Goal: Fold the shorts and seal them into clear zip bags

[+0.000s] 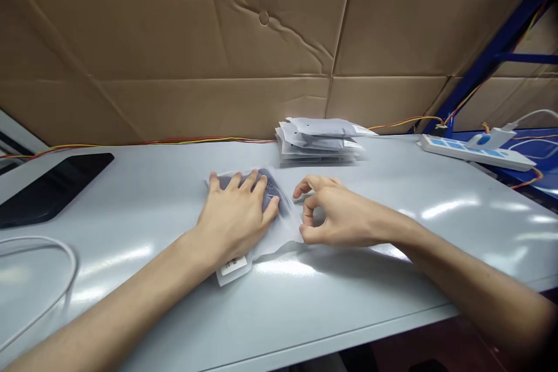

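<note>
A translucent plastic bag (279, 238) with a dark item inside lies on the grey table. My left hand (238, 209) rests on it, palm down with the fingers spread. Below that palm, a white label shows at the bag's near corner. At the bag's right edge, my right hand (331, 212) pinches the plastic between thumb and index finger, the other fingers curled. Behind both hands stands a stack of similar flat packed bags (320, 142).
A black phone-like slab (56, 186) lies at the left, with a white cable (72, 261) nearer. A white power strip (477, 152) with plugs sits at the right back. Cardboard (196, 40) rises behind the table (143, 314), with red and yellow wires along its foot.
</note>
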`<action>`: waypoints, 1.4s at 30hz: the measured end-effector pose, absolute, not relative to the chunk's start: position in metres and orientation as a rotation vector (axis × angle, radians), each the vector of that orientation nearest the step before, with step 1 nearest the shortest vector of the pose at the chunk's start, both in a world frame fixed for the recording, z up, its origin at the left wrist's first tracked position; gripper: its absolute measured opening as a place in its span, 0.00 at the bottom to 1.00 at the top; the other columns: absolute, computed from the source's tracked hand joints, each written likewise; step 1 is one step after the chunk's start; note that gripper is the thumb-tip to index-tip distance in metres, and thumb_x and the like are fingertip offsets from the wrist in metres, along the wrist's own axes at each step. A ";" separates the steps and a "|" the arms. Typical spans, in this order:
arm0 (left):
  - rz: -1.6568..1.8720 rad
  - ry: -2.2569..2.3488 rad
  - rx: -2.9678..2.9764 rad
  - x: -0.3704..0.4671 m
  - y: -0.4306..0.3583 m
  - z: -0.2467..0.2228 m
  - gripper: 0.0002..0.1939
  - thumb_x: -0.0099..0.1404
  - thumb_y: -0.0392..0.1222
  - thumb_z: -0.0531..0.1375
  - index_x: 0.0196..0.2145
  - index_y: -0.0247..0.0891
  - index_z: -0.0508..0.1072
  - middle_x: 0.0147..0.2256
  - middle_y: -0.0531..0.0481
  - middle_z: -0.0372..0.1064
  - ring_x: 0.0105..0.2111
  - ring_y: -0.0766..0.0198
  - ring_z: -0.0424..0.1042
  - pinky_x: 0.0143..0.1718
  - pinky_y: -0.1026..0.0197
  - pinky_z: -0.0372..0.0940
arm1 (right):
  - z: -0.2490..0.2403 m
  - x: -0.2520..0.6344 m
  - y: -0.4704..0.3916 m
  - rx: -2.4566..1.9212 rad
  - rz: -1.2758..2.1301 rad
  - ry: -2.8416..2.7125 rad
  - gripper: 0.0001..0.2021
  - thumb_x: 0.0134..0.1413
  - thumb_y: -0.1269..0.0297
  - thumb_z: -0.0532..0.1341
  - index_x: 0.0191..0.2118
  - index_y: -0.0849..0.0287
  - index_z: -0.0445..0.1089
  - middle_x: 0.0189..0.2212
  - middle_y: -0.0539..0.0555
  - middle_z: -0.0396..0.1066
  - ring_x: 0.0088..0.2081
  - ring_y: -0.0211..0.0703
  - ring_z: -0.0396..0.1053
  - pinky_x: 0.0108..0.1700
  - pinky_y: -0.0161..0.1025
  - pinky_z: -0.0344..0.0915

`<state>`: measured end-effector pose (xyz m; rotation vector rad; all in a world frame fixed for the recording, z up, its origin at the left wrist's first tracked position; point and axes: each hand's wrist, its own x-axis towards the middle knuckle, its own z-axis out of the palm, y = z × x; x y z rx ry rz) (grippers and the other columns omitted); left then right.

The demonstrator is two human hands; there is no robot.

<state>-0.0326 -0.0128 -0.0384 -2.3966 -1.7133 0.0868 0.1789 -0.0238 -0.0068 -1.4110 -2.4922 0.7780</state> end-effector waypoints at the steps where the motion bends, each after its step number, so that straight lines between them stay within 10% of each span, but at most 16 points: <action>1: 0.083 -1.728 -2.406 -0.033 -0.012 -0.038 0.34 0.75 0.53 0.40 0.69 0.32 0.60 0.70 0.37 0.53 0.67 0.36 0.58 0.63 0.22 0.47 | -0.007 0.180 -0.023 -1.410 0.778 -2.496 0.08 0.49 0.59 0.65 0.24 0.55 0.72 0.58 0.53 0.67 0.61 0.57 0.60 0.61 0.50 0.59; 14: -0.043 -1.775 -2.584 -0.036 -0.015 -0.034 0.39 0.73 0.67 0.39 0.70 0.40 0.58 0.72 0.43 0.50 0.69 0.39 0.53 0.65 0.26 0.47 | -0.041 0.188 0.015 -1.276 0.462 -2.394 0.10 0.64 0.57 0.60 0.43 0.55 0.76 0.45 0.56 0.72 0.51 0.49 0.67 0.54 0.46 0.63; 42: -0.393 -1.596 -2.759 -0.026 -0.019 -0.040 0.36 0.74 0.64 0.45 0.69 0.39 0.59 0.69 0.40 0.57 0.69 0.46 0.55 0.70 0.36 0.47 | -0.032 0.180 0.009 -1.535 0.542 -2.234 0.07 0.55 0.63 0.64 0.28 0.56 0.73 0.48 0.57 0.72 0.51 0.50 0.69 0.55 0.44 0.65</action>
